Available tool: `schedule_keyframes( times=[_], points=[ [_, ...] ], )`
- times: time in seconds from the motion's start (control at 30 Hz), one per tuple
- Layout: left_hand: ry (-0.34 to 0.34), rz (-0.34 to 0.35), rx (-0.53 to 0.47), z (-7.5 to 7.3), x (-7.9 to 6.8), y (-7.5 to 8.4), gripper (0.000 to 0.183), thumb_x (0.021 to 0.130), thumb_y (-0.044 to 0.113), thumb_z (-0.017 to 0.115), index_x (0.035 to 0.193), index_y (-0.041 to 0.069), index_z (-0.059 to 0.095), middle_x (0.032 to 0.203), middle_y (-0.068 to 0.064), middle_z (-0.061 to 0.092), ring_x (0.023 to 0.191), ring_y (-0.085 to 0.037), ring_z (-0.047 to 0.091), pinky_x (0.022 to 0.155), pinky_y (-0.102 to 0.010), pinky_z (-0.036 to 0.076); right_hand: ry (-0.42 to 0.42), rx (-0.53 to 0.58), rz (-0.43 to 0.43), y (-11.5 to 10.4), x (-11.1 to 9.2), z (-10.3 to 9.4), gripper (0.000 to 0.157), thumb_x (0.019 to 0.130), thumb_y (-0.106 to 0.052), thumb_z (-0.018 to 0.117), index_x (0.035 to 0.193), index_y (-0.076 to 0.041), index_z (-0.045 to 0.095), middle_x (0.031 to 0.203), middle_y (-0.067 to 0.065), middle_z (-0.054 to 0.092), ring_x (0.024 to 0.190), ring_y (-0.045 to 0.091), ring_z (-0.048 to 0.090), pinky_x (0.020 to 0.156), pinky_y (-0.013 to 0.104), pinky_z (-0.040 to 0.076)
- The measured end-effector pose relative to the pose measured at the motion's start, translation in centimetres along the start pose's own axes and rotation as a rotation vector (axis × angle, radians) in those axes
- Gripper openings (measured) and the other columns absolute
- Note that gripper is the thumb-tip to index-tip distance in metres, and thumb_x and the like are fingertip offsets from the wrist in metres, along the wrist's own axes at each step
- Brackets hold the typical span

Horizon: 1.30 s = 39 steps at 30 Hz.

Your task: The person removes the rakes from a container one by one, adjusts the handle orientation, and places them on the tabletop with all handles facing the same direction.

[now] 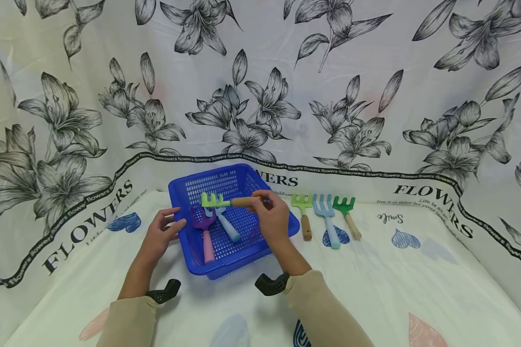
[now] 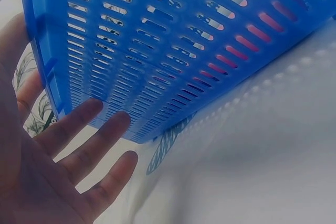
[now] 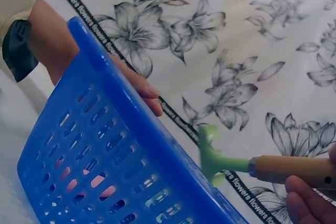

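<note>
My right hand [image 1: 272, 217] grips the wooden handle of a light green garden hand rake [image 1: 219, 200], its tines pointing left above the blue plastic basket [image 1: 243, 262]. In the right wrist view the green head of this rake [image 3: 215, 156] shows over the basket rim. A purple tool with a pink handle [image 1: 207, 246] and a light blue tool [image 1: 228, 226] lie inside the basket. At the left rim, my left hand [image 1: 160, 233] touches the basket with thumb and index finger. Its other fingers spread loosely outside the perforated wall in the left wrist view.
Right of the basket, three more rakes lie in a row on the cloth: light green with a wooden handle [image 1: 305, 221], light blue [image 1: 328, 219] and dark green [image 1: 348, 217]. A flower-printed curtain [image 1: 364, 96] stands behind.
</note>
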<state>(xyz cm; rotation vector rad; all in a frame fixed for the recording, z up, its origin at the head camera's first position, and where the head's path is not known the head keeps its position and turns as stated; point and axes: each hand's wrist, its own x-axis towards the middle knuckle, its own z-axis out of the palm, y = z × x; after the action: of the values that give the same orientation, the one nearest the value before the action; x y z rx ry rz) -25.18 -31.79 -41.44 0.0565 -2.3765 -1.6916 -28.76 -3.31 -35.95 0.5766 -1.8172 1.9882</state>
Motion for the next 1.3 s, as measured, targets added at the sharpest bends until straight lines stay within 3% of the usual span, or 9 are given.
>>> schedule_keyframes(
  times=[0.13,0.4,0.6,0.8,1.03,1.3],
  points=[
    [0.004,0.0,0.004,0.2,0.2,0.0,0.062,0.098,0.037,0.057,0.148,0.011,0.031,0.15,-0.027,0.031,0.132,-0.048,0.037,0.098,-0.06,0.042,0.05,0.055,0.026,-0.3,0.2,-0.7,0.016,0.092,-0.001,0.061,0.103,0.01,0.065,0.102,0.023,0.064,0.081,0.035,0.07,0.074,0.04,0.058],
    [0.0,-0.001,0.005,0.2,0.3,0.2,0.063,0.098,0.038,0.058,0.148,0.012,0.031,0.151,-0.026,0.03,0.132,-0.048,0.037,0.099,-0.06,0.041,0.081,0.064,0.056,0.1,0.5,-2.8,0.015,0.092,-0.004,0.062,0.104,0.005,0.065,0.104,0.017,0.062,0.086,0.028,0.069,0.077,0.033,0.058],
    [-0.006,0.001,0.006,-0.1,0.2,0.2,0.064,0.097,0.04,0.057,0.148,0.011,0.031,0.151,-0.027,0.029,0.132,-0.048,0.037,0.099,-0.06,0.041,0.097,0.008,0.13,0.1,0.8,-4.8,0.013,0.093,-0.008,0.064,0.103,0.0,0.066,0.105,0.014,0.063,0.086,0.026,0.07,0.077,0.031,0.057],
    [-0.002,-0.006,0.011,-0.1,0.1,0.2,0.064,0.097,0.04,0.057,0.148,0.011,0.03,0.15,-0.027,0.03,0.132,-0.048,0.037,0.099,-0.06,0.041,0.113,0.045,0.222,0.3,0.8,-6.9,0.016,0.093,-0.009,0.064,0.106,0.001,0.065,0.108,0.014,0.062,0.087,0.027,0.07,0.079,0.031,0.057],
    [-0.003,-0.013,0.014,-0.1,0.0,0.1,0.07,0.095,0.046,0.058,0.149,0.011,0.03,0.151,-0.027,0.03,0.132,-0.048,0.037,0.099,-0.059,0.041,0.101,0.078,0.276,0.3,0.5,-9.1,0.023,0.093,-0.009,0.065,0.111,0.006,0.062,0.111,0.017,0.06,0.086,0.027,0.07,0.082,0.033,0.056],
    [-0.011,-0.019,0.008,-0.1,-0.1,0.0,0.07,0.096,0.044,0.058,0.15,0.012,0.028,0.152,-0.026,0.027,0.134,-0.048,0.035,0.099,-0.058,0.041,0.072,0.197,0.397,-1.8,0.2,-10.9,0.027,0.094,-0.009,0.064,0.115,0.006,0.057,0.117,0.019,0.056,0.088,0.025,0.07,0.086,0.035,0.054]
  ],
)
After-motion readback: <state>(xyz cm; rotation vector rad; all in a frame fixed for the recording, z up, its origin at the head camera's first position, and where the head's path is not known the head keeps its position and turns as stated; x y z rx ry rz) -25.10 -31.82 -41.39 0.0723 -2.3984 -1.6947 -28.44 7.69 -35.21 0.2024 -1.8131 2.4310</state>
